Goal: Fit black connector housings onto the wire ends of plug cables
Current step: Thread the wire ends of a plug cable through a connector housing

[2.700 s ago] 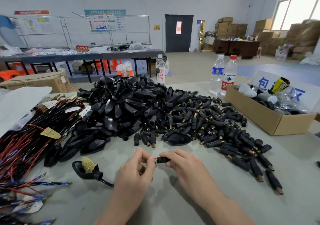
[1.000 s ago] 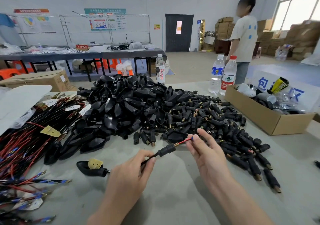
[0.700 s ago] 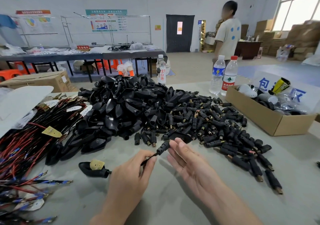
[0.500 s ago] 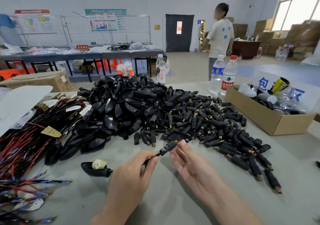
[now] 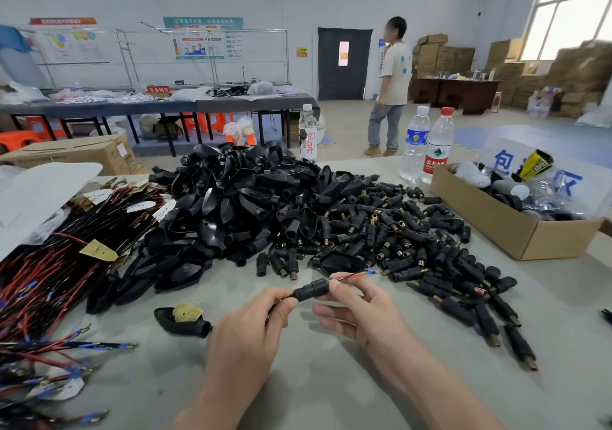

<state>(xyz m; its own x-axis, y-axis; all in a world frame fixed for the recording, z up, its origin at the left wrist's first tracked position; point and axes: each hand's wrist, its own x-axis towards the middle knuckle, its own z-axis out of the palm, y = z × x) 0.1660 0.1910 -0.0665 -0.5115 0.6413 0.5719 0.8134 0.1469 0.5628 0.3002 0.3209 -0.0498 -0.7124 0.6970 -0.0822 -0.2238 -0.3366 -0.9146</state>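
My left hand (image 5: 251, 327) pinches the black cable just behind a small black connector housing (image 5: 310, 289) threaded on it. My right hand (image 5: 361, 310) pinches the red and black wire ends (image 5: 356, 275) that stick out of the housing's right end, with a blue terminal at the tip. The cable's black plug (image 5: 180, 322), with a yellowish card on it, lies on the table to the left. A big pile of black shells (image 5: 231, 204) and small housings (image 5: 397, 231) lies beyond my hands.
A bundle of red and black cables (image 5: 49, 280) covers the left of the grey table (image 5: 331, 390). A cardboard box (image 5: 510, 224) of odds stands at the right, water bottles (image 5: 427, 145) behind it. A person (image 5: 389, 88) stands on the floor beyond the table.
The housing has slid down the cable and the wire ends now stick out past it. My right hand let go, then pinched the wires again. The person in the background walked left.
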